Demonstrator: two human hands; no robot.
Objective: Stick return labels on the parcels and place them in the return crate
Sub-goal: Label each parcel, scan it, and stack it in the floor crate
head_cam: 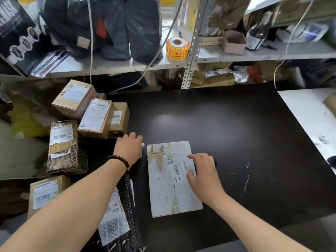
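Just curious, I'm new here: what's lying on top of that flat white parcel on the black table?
A white barcode label sits on the parcel, with the right hand resting on the label's edge. The hand covers that part of the label.

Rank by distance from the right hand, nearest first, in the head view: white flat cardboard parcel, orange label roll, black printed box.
1. White flat cardboard parcel: under the right hand, touching.
2. Orange label roll: shelf, straight ahead.
3. Black printed box: shelf's far left.
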